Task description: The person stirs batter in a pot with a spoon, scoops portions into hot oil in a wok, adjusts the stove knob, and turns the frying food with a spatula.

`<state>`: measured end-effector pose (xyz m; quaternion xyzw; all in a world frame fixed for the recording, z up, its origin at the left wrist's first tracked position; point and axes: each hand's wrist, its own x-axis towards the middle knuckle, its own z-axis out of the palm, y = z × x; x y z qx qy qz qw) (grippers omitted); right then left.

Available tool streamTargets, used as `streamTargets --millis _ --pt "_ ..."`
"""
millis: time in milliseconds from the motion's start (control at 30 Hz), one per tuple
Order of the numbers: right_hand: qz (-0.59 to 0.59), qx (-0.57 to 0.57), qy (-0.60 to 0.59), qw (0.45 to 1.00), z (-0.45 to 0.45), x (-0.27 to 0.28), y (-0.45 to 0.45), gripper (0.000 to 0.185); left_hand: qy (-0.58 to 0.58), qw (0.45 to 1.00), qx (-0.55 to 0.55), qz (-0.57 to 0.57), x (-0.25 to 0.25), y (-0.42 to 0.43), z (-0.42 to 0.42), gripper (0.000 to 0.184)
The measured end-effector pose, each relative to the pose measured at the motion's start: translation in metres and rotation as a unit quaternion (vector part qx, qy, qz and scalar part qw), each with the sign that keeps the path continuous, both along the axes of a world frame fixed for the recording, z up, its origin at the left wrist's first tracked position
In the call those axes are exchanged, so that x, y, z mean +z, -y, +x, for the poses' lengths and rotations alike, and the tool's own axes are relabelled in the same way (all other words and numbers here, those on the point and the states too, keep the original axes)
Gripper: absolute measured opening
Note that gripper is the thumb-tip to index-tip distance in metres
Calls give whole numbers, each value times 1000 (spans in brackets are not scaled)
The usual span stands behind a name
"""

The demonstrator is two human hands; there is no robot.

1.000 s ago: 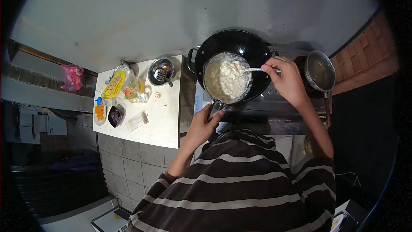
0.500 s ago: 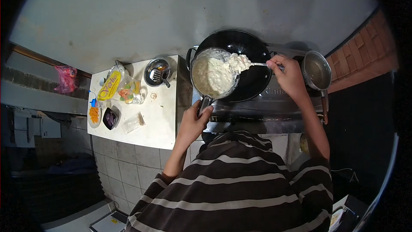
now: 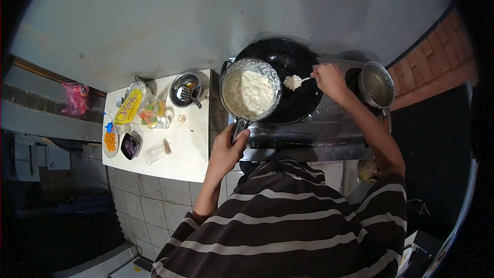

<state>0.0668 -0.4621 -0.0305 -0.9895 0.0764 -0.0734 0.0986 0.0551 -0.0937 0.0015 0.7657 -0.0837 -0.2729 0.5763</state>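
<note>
My left hand (image 3: 228, 147) is wrapped round the dark handle of a saucepan (image 3: 226, 104), which holds a thick, pale, lumpy batter (image 3: 250, 92). The saucepan is over the left side of a large black wok (image 3: 288, 109) on the stove. My right hand (image 3: 329, 80) grips a metal spoon (image 3: 306, 79), its bowl loaded with a clump of batter (image 3: 293, 82). That clump hangs over the wok, apart from the saucepan. The wok's dark inside looks shiny.
Right of the wok, a second saucepan (image 3: 376, 85) holds cloudy liquid. A white table (image 3: 190, 144) at left bears a metal bowl (image 3: 176, 100) with a slotted utensil, a yellow-labelled plastic pouch (image 3: 128, 107), a plate of orange shreds (image 3: 110, 142) and a black dish (image 3: 130, 145) with purple pieces.
The spoon has come away from the saucepan's rim and moved lower over the wok with a smaller clump. The saucepan has shifted slightly left and looks more level.
</note>
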Motion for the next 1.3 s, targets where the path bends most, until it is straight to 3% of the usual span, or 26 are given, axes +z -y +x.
streamTargets --millis 67,300,367,500,833,1300 --pt "-72 22 -2 997 4 -3 -6 19 -34 999 5 -11 6 0 -2 27" --pt "-77 -8 -31 997 14 -15 0 10 -62 998 14 -29 6 0 -4 25" --pt "-195 50 -16 979 16 -12 -3 8 -74 996 15 -40 6 -1 -6 25" --pt "-298 76 -72 949 27 9 -23 9 -63 998 5 -29 8 -1 -8 25" --pt "-301 75 -111 944 43 7 -18 11 -87 994 12 -64 9 -4 -9 22" --pt "-398 131 -144 897 54 26 -43 12 -81 996 1 -49 6 -9 -8 21"
